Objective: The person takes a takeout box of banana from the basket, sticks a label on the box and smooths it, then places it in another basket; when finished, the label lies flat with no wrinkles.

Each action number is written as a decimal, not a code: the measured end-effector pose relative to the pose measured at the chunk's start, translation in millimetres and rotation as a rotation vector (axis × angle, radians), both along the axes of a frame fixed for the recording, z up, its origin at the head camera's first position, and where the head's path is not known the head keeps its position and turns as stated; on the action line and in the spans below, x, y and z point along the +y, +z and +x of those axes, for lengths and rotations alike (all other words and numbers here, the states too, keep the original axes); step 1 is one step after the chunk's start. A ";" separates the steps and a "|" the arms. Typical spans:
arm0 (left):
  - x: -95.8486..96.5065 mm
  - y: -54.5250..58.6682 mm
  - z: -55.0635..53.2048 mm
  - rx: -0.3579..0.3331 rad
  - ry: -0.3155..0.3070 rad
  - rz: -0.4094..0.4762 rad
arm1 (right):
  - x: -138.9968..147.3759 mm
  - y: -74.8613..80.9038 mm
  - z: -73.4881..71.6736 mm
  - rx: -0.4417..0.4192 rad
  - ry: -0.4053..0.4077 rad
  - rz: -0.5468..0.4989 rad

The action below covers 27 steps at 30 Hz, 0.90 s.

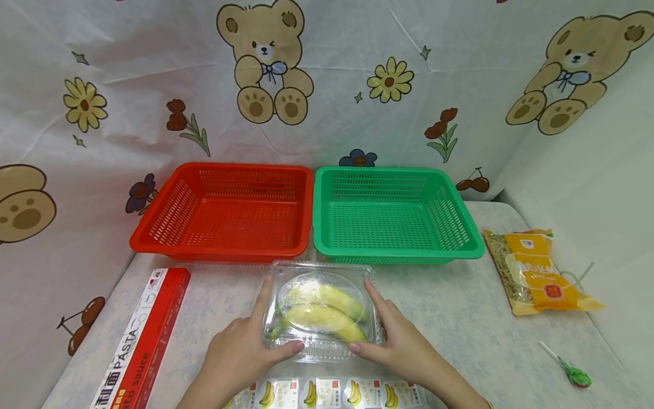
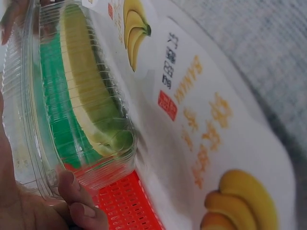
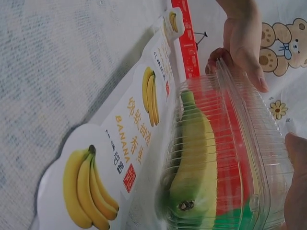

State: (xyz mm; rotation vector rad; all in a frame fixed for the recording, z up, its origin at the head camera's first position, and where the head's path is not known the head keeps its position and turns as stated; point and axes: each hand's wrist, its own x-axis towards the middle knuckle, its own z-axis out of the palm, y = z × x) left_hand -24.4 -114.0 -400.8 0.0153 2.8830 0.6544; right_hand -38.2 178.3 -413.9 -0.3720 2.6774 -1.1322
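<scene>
A clear plastic clamshell box (image 1: 321, 353) with bananas (image 1: 324, 317) inside sits at the front middle of the table, its lid down. My left hand (image 1: 239, 347) grips its left side, thumb at the front edge and forefinger along the side. On the opposite side, my right hand (image 1: 401, 342) holds it in the same way. Just in front of the box lies a white strip of banana labels (image 1: 329, 392), printed with BANANA in the left wrist view. The right wrist view shows one banana (image 3: 194, 158) through the ribbed wall of the box.
Behind the box stand a red basket (image 1: 245, 250) and a green basket (image 1: 398, 254), side by side. A red and white pasta box (image 1: 145, 335) lies at left. To the right are a yellow and clear food bag (image 1: 533, 272) and a green-wrapped lollipop (image 1: 577, 376).
</scene>
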 end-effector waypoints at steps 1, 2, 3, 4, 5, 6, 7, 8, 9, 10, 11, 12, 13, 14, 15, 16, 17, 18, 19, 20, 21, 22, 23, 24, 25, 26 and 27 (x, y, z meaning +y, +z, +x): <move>0.2 -0.2 -0.5 0.003 -0.002 -0.001 | 0.2 -0.7 -0.1 0.003 0.000 -0.002; 0.2 -0.2 -0.7 0.006 -0.003 -0.003 | 0.4 -1.3 -0.3 0.009 0.000 -0.001; 0.4 -0.1 -0.9 0.008 -0.003 -0.004 | 0.6 -1.9 -0.5 0.012 -0.001 0.000; 0.7 -0.2 -1.3 0.011 -0.003 -0.006 | 0.8 -2.4 -0.7 0.014 -0.001 0.001; 0.8 -0.1 -1.4 0.013 -0.003 -0.005 | 1.1 -2.8 -1.0 0.013 -0.001 -0.001; 1.2 0.0 -1.7 0.017 -0.002 -0.006 | 1.3 -3.2 -1.3 0.013 -0.002 -0.003; 1.5 0.0 -2.1 0.017 -0.001 -0.005 | 1.5 -3.5 -1.7 0.012 -0.002 -0.004; 1.9 0.1 -2.4 0.016 0.000 -0.004 | 1.8 -3.8 -2.2 0.011 -0.001 -0.004; 2.3 0.0 -2.9 0.015 0.001 -0.002 | 2.1 -4.1 -2.6 0.010 0.000 -0.006; 2.7 0.0 -3.3 0.014 0.001 -0.001 | 2.5 -4.5 -3.0 0.009 0.001 -0.006; 3.0 0.0 -3.7 0.012 0.001 0.001 | 2.8 -4.9 -3.3 0.008 0.003 -0.007; 3.4 -0.1 -4.1 0.008 0.002 0.003 | 3.2 -5.4 -3.7 0.009 0.006 -0.008; 3.6 -0.3 -4.4 0.006 0.002 0.004 | 3.6 -5.8 -4.0 0.010 0.009 -0.009; 3.7 -0.5 -4.7 0.006 0.002 0.004 | 4.0 -6.2 -4.2 0.010 0.013 -0.010; 3.7 -0.8 -5.0 0.009 0.002 0.003 | 4.3 -6.7 -4.3 0.015 0.016 -0.009; 3.7 -1.1 -5.1 0.010 0.002 0.003 | 4.7 -7.3 -4.5 0.023 0.019 -0.007; 3.8 -1.6 -5.4 0.013 0.001 0.002 | 5.1 -7.6 -4.7 0.030 0.023 -0.005; 3.8 -1.9 -5.5 0.014 0.000 0.001 | 5.5 -8.0 -4.9 0.039 0.025 -0.001; 3.8 -2.2 -5.7 0.017 0.000 0.000 | 5.8 -8.2 -5.0 0.048 0.026 0.004; 3.9 -2.3 -5.8 0.019 -0.002 0.000 | 6.1 -8.4 -5.1 0.056 0.027 0.008; 3.9 -2.3 -5.9 0.021 -0.003 0.000 | 6.3 -8.5 -5.2 0.063 0.026 0.011; 4.0 -2.3 -5.9 0.019 -0.004 -0.001 | 6.5 -8.5 -5.2 0.066 0.025 0.014; 4.1 -2.2 -6.0 0.020 -0.005 -0.002 | 6.7 -8.5 -5.2 0.069 0.025 0.017; 4.2 -2.0 -6.1 0.018 -0.005 -0.004 | 6.8 -8.4 -5.2 0.069 0.023 0.020; 4.3 -1.9 -6.2 0.019 -0.005 -0.005 | 6.9 -8.4 -5.1 0.069 0.021 0.022; 4.4 -1.8 -6.3 0.021 -0.006 -0.007 | 7.1 -8.5 -5.2 0.070 0.020 0.026; 4.6 -1.8 -6.4 0.022 -0.006 -0.008 | 7.3 -8.6 -5.3 0.074 0.018 0.030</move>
